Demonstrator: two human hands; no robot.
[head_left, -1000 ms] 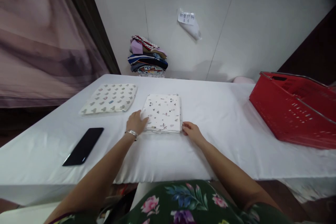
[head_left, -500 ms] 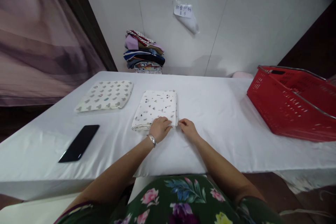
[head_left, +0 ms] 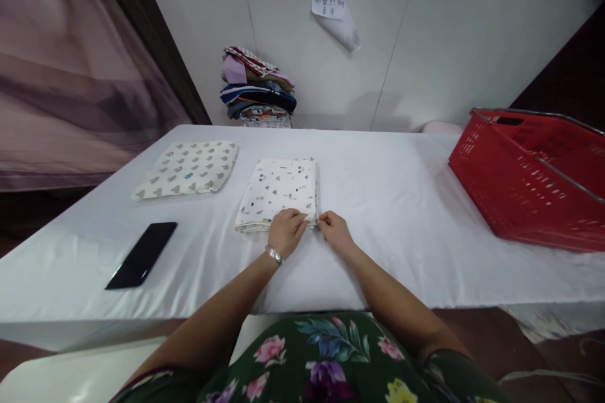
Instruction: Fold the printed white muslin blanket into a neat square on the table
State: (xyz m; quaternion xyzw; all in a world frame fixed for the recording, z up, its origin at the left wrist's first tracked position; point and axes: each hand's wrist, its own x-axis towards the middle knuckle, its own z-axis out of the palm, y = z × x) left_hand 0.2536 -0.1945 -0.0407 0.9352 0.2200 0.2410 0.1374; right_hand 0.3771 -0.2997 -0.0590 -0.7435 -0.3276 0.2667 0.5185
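Observation:
A folded white cloth with small printed figures [head_left: 278,187] lies flat near the middle of the white-covered table [head_left: 387,201]. My left hand [head_left: 286,232], with a silver bracelet at the wrist, rests on its near edge, fingers closed on the fabric close to the near right corner. At that same corner my right hand [head_left: 334,229] pinches the cloth's edge between thumb and finger. To the left lies a second folded cloth with grey prints [head_left: 191,167], touched by neither hand.
A black phone [head_left: 143,255] lies on the table at the left. A red basket [head_left: 534,182] stands at the right end. Behind the table's far edge rises a stack of folded clothes [head_left: 259,88], against a wall with a paper note [head_left: 329,5].
My right hand has moved slightly left, onto the cloth's corner, and its fingers have closed there. My left hand stays at the near edge. The whole view has shifted a little.

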